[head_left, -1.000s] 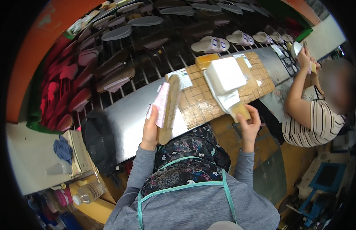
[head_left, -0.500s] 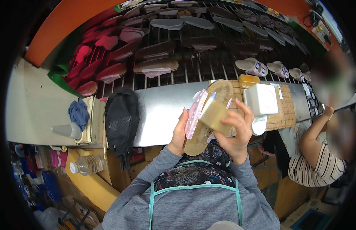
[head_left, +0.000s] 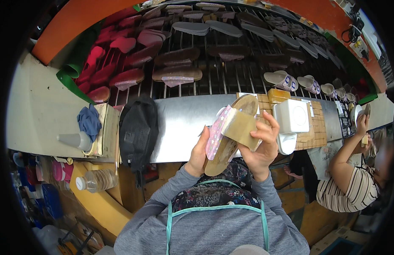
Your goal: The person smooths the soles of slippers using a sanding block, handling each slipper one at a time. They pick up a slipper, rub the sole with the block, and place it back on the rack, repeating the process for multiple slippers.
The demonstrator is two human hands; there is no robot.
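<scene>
Head view: the left hand (head_left: 197,154), most fingers hidden, clasps a tilted sandal (head_left: 225,152) over the near edge of the surface (head_left: 180,125), seemingly presenting its pink strap (head_left: 217,135) to the tan pad (head_left: 240,128) the right hand (head_left: 264,151) pinches between thumb and fingers.

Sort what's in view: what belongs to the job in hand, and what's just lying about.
In use:
sandal sole with pink starry flap, in the left hand
flat tan pad, in the right hand
white tub, probably

Apparently just lying about:
black mesh bag
blue cloth
clear plastic bottle
</scene>
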